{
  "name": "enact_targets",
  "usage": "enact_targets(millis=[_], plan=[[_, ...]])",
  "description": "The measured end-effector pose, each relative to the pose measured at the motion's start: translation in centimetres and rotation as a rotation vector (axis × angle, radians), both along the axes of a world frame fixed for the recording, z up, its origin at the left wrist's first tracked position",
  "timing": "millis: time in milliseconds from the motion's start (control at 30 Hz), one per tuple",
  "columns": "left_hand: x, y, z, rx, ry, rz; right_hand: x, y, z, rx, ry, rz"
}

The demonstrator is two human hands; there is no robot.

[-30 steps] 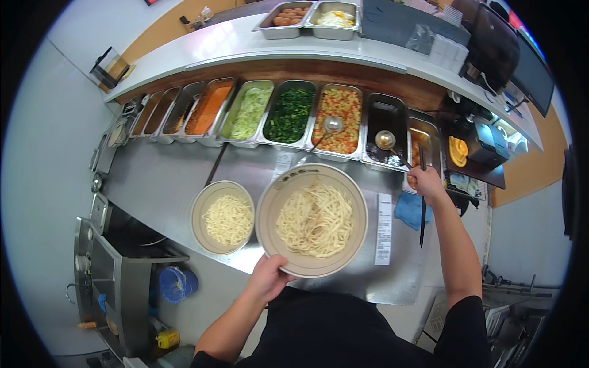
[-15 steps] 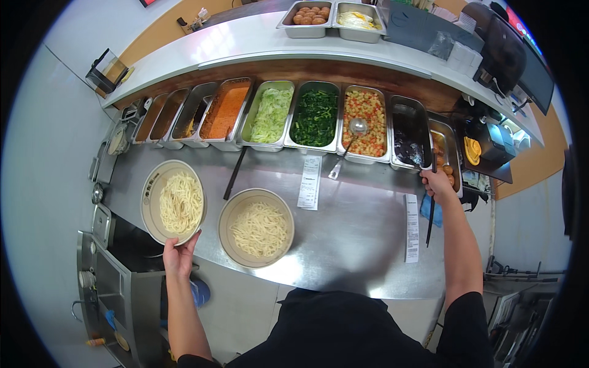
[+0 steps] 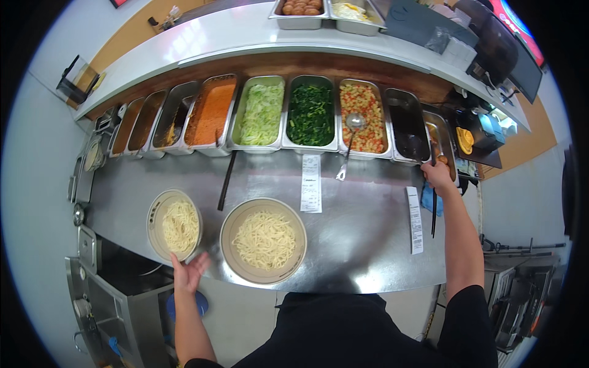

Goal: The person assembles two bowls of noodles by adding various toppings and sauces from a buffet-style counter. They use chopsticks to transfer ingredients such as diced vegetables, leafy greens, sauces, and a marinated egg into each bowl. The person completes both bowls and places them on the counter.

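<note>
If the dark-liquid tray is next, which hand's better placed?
Right, probably: the right hand is beside the dark-liquid tray, though holding dark chopsticks. The left hand, open, is far off by the left noodle bowl.

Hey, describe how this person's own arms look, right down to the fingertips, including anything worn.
Both arms wear short black sleeves, plain where visible, matching the black top; the forearms are bare. The left grip and right grip are ordinary ungloved human hands. I see no watch or bracelet; rings are too small to rule out.
</note>
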State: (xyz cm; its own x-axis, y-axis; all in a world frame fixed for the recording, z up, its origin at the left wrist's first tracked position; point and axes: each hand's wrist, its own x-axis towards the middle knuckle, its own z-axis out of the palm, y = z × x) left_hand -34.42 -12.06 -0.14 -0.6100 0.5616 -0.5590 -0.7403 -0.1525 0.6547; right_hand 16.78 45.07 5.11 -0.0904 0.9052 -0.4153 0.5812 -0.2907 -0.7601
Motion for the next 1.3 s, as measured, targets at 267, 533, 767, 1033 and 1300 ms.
enact_targets(millis=[267, 533, 767, 1033, 1300], plan=[[11.2, 6.5, 0.4, -0.105, -0.020, -0.542, 0.7, -0.1, 1.9, 0.029, 0.051, -0.015], [23.9, 12.6, 0.6, -0.080, -0.093, -0.642, 4.4, 0.2, 3.9, -0.190, 0.360, -0.164], [33.4, 23.9, 0.6, 0.009, -0.065, -0.828, 6.2, -0.1, 5.8, -0.266, 0.423, -0.186], [37.6, 34.4, 0.4, 0.043, -0.073, -0.796, 8.4, -2.8, 11.4, -0.248, 0.411, -0.107], [38.0, 37.0, -0.3, 0.076, -0.062, -0.766, 11.9, -7.1, 11.5, -0.223, 0.354, 0.107]])
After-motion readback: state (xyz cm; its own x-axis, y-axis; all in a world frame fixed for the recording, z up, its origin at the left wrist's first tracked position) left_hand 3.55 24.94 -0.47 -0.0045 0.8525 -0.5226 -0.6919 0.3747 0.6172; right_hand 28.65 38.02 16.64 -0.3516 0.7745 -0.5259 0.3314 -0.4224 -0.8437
